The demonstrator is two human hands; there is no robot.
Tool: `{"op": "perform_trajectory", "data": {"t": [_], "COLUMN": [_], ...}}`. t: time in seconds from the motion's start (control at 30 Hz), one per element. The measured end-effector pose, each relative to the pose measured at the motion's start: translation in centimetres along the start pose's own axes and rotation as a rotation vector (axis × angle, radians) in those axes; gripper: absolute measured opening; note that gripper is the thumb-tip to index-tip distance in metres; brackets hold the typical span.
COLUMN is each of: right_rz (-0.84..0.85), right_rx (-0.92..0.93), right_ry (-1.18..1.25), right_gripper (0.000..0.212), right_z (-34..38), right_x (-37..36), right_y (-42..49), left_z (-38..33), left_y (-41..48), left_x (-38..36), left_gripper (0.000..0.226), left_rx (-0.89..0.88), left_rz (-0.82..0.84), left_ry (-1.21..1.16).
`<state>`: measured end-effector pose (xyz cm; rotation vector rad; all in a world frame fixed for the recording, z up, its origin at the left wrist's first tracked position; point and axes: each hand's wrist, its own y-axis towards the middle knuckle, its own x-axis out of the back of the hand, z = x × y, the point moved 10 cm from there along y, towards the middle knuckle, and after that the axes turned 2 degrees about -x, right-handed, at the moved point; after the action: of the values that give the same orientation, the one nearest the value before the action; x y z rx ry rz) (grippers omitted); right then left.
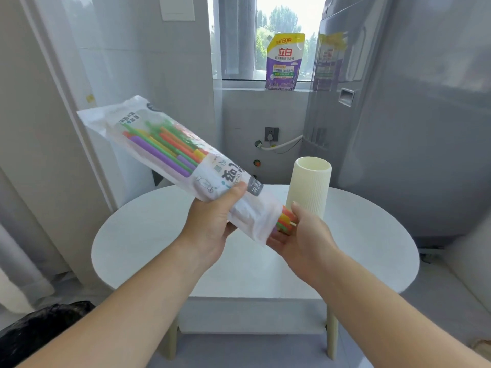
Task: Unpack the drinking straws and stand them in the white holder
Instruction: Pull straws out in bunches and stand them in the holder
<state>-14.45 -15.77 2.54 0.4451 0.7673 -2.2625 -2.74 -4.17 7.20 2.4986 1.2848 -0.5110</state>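
A long plastic packet (148, 144) of coloured drinking straws slants from upper left down to lower right above the table. My left hand (212, 221) grips the packet around its lower part, thumb on top. The straw ends (285, 220) stick out of the packet's open lower end, and my right hand (305, 235) pinches them there. A tall ribbed white holder (310, 187) stands upright on the round white table (132, 251), just behind my right hand. Nothing shows above its rim.
A grey washing machine (411, 142) stands at the right behind the table. A purple detergent pouch (284, 62) sits on the window sill. A black bag (45, 325) lies on the floor at lower left. A wall socket with a white hose (271, 134) is behind the table.
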Motion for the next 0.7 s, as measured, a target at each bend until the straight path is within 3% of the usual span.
{"op": "perform_trajectory", "data": {"t": [0.27,0.5,0.7], "right_rz": [0.003,0.015,0.008], "right_rx": [0.276,0.349,0.366], "right_ry": [-0.433,-0.483,-0.409], "right_gripper": [0.022,0.019,0.015], "right_z": [3.1,4.4,5.9], "right_x": [0.9,0.8,1.6], "right_y": [0.5,0.4,0.0], "left_z": [1.6,3.4,3.3], "left_y": [0.9,0.6,0.1], "left_x": [2.0,1.6,2.4], "left_gripper": [0.045,0.026,0.047], "left_rx": [0.131,0.221,0.246], "left_rz": [-0.097,-0.09,-0.169], "left_ry": [-0.186,-0.248,-0.296]}}
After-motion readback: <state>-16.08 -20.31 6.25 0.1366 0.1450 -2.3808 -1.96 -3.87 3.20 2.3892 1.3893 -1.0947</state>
